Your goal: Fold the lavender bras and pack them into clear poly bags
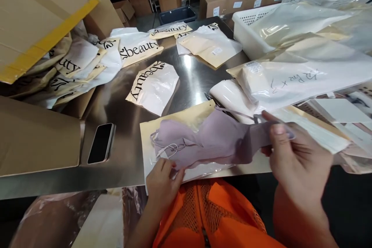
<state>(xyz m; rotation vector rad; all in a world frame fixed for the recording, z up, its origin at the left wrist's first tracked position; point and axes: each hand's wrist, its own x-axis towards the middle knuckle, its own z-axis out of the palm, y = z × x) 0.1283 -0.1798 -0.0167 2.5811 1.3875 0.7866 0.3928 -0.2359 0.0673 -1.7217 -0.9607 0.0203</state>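
A mauve bra [223, 133] lies across a cream and clear plastic bag [147, 131] at the near edge of the metal table. My right hand [293, 155] pinches the end of the bra's band, thumb on top, and holds it out to the right. At the bra's lower left, my left hand [164, 180] has its fingers closed on the bra's edge, beside a white tag with a looped white cord [170, 149]. One shoulder strap runs along the top toward the right hand.
A phone [100, 143] lies left on the steel table [122, 100]. Printed bags fill an open carton [40, 135]; another bag [154, 87] lies mid-table. To the right, a white basket [247, 33] and stacked plastic packages [308, 71] crowd the table.
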